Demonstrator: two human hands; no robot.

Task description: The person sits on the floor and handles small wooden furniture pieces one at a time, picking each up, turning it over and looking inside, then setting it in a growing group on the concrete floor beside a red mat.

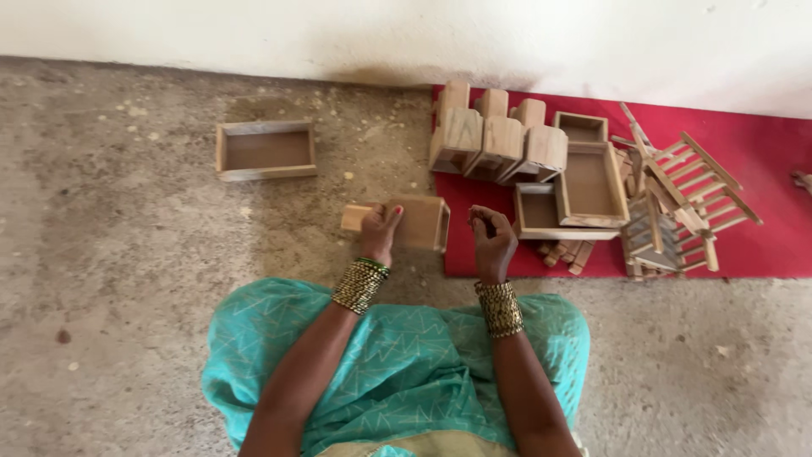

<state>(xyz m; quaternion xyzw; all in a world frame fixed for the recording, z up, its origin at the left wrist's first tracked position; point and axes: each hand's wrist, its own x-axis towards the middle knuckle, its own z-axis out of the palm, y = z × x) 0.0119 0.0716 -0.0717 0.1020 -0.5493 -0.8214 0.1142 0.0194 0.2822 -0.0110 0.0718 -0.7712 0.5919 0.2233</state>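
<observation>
Fingers of the left hand point(380, 230) are wrapped over the near side of a small wooden box point(412, 223), thumb on top, gripping it just above the concrete floor point(118, 254). A short wooden stub sticks out past those fingers on the outer side. Over on the other side, the right hand point(492, 239) hangs just beside the box's open end, not touching it, fingertips bunched together as if pinching something small. What sits between them I cannot tell.

By the look of it, this is the fitting stage: box steadied in one hand, a small part poised in the other. Bringing the two together would call for a steady grip from the left and a careful line-up at the box's open end.

Beyond the right fingertips, on a red mat point(761, 245), lie open wooden trays point(589, 184), a cluster of finished boxes point(499, 140), some loose short sticks point(565, 254) and slatted wooden frames point(685, 190). Well out past the left fingers, one shallow tray point(266, 150) sits alone on the floor.
</observation>
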